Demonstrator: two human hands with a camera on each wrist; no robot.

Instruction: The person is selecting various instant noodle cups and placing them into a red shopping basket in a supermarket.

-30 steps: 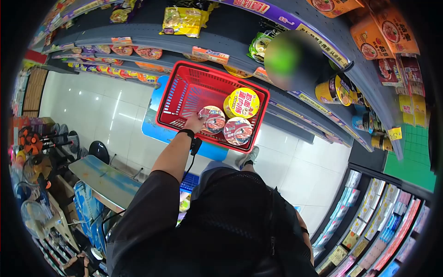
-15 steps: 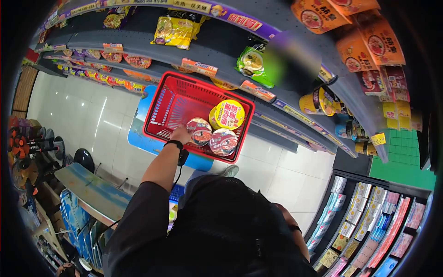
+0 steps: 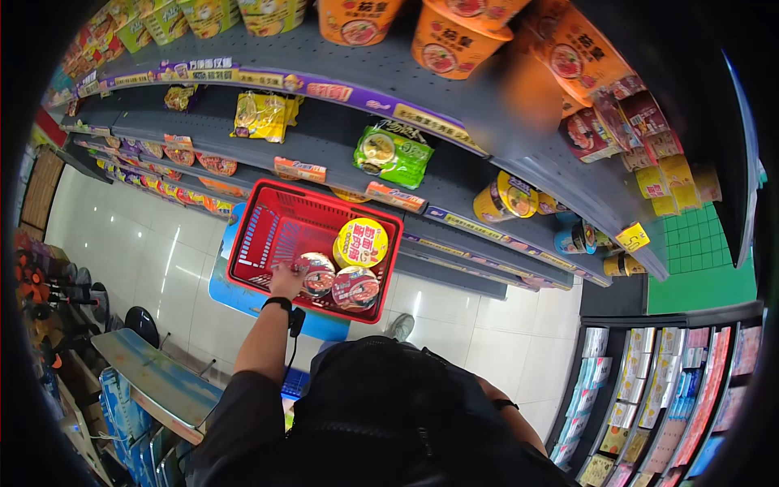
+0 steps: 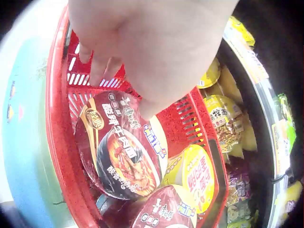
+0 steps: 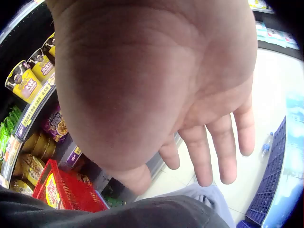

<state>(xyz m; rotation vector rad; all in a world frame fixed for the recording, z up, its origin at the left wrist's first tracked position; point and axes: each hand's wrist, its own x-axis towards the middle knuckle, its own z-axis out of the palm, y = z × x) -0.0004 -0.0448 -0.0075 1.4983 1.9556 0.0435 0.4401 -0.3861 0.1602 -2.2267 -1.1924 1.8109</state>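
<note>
A red shopping basket [image 3: 247, 219] holds two dark-red instant noodle bowls and a yellow noodle tub [image 3: 361, 243]. My left hand [image 3: 286, 282] is inside the basket, right beside the nearer-left noodle bowl [image 3: 317, 276]. In the left wrist view, its fingers [image 4: 97, 71] point loosely down into the basket, and the base of the hand overlaps the edge of that bowl's lid. The other noodle bowl [image 3: 355, 288] sits to its right. Low at my side hangs my right hand [image 5: 161, 95], fingers spread and relaxed, holding nothing; my body hides it in the head view.
Shelves of packet and cup noodles [image 3: 393, 154] run along behind the basket. A blue printed surface [image 3: 223, 280] lies under the basket. Left of me stand an ironing board [image 3: 154, 369] and several fans. On the right is a rack of tissue packs [image 3: 633, 390].
The head view has tilted up, showing more of the upper shelf, and the basket appears lower and further left. The left hand stays beside the same noodle bowl, which remains in the basket.
</note>
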